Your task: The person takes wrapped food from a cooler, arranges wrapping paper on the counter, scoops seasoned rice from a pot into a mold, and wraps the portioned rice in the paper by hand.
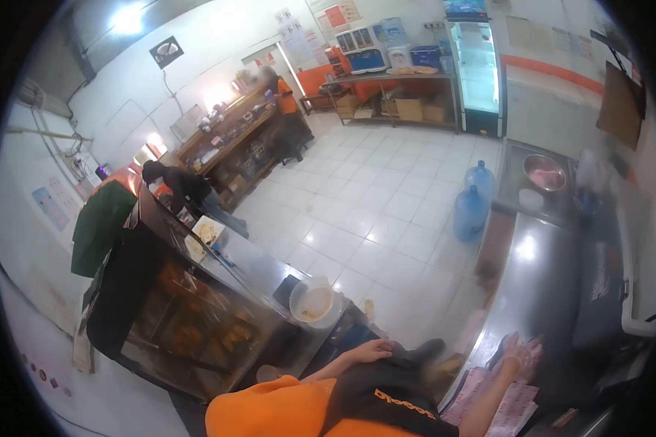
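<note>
My left hand (pixel 372 351) rests by the upper edge of my black apron (pixel 379 397), its fingers curled together and nothing visible in them. On the right, my right hand (pixel 519 357) is over the steel counter (pixel 526 255), at the far end of some pink printed paper sheets (pixel 500 399). Its fingers are closed around something pale and small that I cannot make out. A dark item lies beside that hand, partly hidden by it.
Left stand a glass food cabinet (pixel 193 328) and a white tub (pixel 311 301). Blue water bottles (pixel 469 215) stand on the floor beside the right counter, which holds a metal bowl (pixel 544 173). A person in dark clothes (pixel 189 186) bends behind the cabinet; another person (pixel 287 96) stands farther back.
</note>
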Action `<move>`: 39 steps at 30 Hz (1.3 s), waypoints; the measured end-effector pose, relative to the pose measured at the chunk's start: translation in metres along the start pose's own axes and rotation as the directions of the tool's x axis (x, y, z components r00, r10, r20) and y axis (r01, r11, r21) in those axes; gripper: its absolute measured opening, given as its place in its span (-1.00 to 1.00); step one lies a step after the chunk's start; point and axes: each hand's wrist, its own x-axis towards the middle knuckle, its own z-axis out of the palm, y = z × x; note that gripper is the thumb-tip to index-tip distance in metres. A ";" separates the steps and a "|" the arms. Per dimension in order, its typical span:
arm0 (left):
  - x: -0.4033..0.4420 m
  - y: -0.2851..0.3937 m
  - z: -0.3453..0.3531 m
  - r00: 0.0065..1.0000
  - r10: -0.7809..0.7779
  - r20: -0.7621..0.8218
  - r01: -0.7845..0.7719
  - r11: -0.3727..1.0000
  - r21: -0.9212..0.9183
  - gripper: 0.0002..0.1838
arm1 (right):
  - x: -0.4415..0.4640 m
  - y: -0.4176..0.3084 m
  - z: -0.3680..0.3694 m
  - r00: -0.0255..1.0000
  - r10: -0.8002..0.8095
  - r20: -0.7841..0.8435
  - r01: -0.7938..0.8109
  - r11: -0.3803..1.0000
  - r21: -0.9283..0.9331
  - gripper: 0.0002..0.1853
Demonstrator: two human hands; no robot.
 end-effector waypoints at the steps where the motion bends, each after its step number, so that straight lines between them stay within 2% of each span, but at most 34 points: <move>1: 0.008 -0.014 -0.002 1.000 -0.022 0.003 0.022 0.999 0.045 -0.41 | -0.001 -0.002 -0.005 0.999 0.037 0.029 -0.038 0.999 0.028 0.07; 2: 0.016 -0.023 -0.002 0.999 -0.041 0.003 0.041 0.996 0.083 -0.39 | -0.001 -0.005 -0.012 0.996 0.069 0.052 -0.072 0.996 0.052 0.05; 5: 0.008 -0.025 -0.006 0.978 -0.197 0.071 0.204 0.972 -0.118 -0.35 | 0.021 0.003 0.025 0.993 0.086 -0.084 -0.084 0.996 0.030 0.02; 7: 0.019 -0.062 -0.006 0.971 -0.225 0.079 0.234 0.960 -0.155 -0.33 | 0.017 0.008 0.033 0.993 0.069 -0.094 -0.065 0.997 0.051 0.00; 8: 0.024 -0.075 -0.007 0.968 -0.237 0.086 0.248 0.954 -0.170 -0.33 | -0.007 0.003 0.004 0.998 0.058 -0.033 -0.054 0.994 0.093 0.00; 11: 0.013 -0.035 -0.011 0.950 -0.300 0.092 0.305 0.951 -0.053 -0.33 | -0.025 -0.007 -0.029 0.998 0.041 0.054 -0.048 0.991 0.125 -0.04; 12: 0.014 -0.040 -0.013 0.967 -0.242 0.074 0.243 0.970 -0.002 -0.33 | -0.026 -0.004 -0.030 0.997 0.043 0.068 -0.051 0.992 0.120 -0.06; 14: 0.031 -0.053 -0.015 0.988 -0.119 0.096 0.107 0.987 0.118 -0.35 | -0.008 0.003 0.009 0.999 -0.023 -0.036 0.027 0.992 0.121 -0.10; 16: 0.033 -0.021 -0.014 0.979 -0.199 0.054 0.190 0.972 0.142 -0.37 | 0.003 0.004 0.029 0.997 -0.034 -0.075 0.048 0.979 0.196 -0.10; 17: 0.029 -0.008 -0.016 0.976 -0.199 0.088 0.192 0.978 0.088 -0.38 | 0.016 0.003 0.042 0.997 -0.025 -0.078 0.043 0.969 0.243 -0.09; 19: 0.030 0.018 -0.022 0.981 -0.157 0.118 0.153 0.987 0.045 -0.40 | 0.009 0.016 0.040 0.970 0.002 -0.243 0.083 0.936 0.342 -0.06; 20: 0.033 0.032 -0.020 0.991 -0.095 0.095 0.093 0.995 0.031 -0.41 | 0.006 0.024 0.039 0.946 0.016 -0.322 0.115 0.916 0.384 -0.05; 21: 0.043 0.052 -0.018 0.987 -0.110 0.114 0.111 0.994 -0.002 -0.41 | -0.003 0.030 0.033 0.932 0.096 -0.349 0.039 0.932 0.361 -0.02; 22: 0.044 0.070 -0.018 0.983 -0.129 0.127 0.134 0.990 -0.031 -0.42 | -0.009 0.043 0.027 0.888 0.135 -0.439 0.052 0.920 0.388 -0.05; 23: 0.043 0.085 -0.020 0.978 -0.167 0.129 0.175 0.983 -0.060 -0.42 | -0.016 0.067 0.020 0.839 0.158 -0.521 0.113 0.885 0.451 -0.09; 24: 0.047 0.100 -0.023 0.978 -0.137 0.156 0.138 0.990 0.003 -0.43 | -0.028 0.088 0.010 0.783 0.181 -0.595 0.185 0.846 0.500 -0.12; 26: 0.064 0.123 -0.023 0.974 -0.075 0.214 0.052 0.993 0.108 -0.43 | -0.056 0.133 -0.013 0.784 0.311 -0.538 0.059 0.824 0.563 -0.14; 27: 0.083 0.120 -0.027 0.959 -0.034 0.281 0.011 0.997 0.083 -0.44 | -0.070 0.151 -0.017 0.777 0.373 -0.507 0.000 0.806 0.592 -0.15; 30: 0.113 0.142 -0.021 0.953 -0.014 0.302 -0.002 0.999 0.054 -0.45 | -0.071 0.148 -0.009 0.767 0.479 -0.426 -0.173 0.794 0.582 -0.13; 32: 0.132 0.165 -0.013 0.935 -0.014 0.354 -0.012 0.997 0.072 -0.44 | -0.047 0.112 -0.005 0.961 0.245 -0.130 -0.178 0.905 0.385 -0.03; 33: 0.140 0.169 -0.011 0.928 -0.020 0.371 -0.012 0.996 0.084 -0.43 | -0.043 0.067 -0.027 0.956 0.293 0.017 -0.282 0.902 0.327 0.07; 34: 0.148 0.176 -0.010 0.923 -0.019 0.385 -0.016 0.996 0.089 -0.43 | -0.027 0.041 -0.012 0.976 0.215 0.016 -0.209 0.924 0.321 0.10; 36: 0.173 0.160 -0.014 0.906 -0.009 0.424 -0.083 0.977 0.197 -0.42 | -0.016 0.010 -0.010 0.978 0.187 0.086 -0.202 0.953 0.226 0.09; 37: 0.183 0.158 -0.016 0.896 -0.003 0.444 -0.120 0.961 0.248 -0.42 | -0.006 0.006 0.001 0.981 0.178 0.076 -0.191 0.951 0.245 0.08; 39: 0.190 0.154 -0.024 0.913 -0.033 0.407 -0.060 0.975 0.214 -0.39 | 0.005 0.001 0.025 0.984 0.166 0.070 -0.179 0.943 0.281 0.07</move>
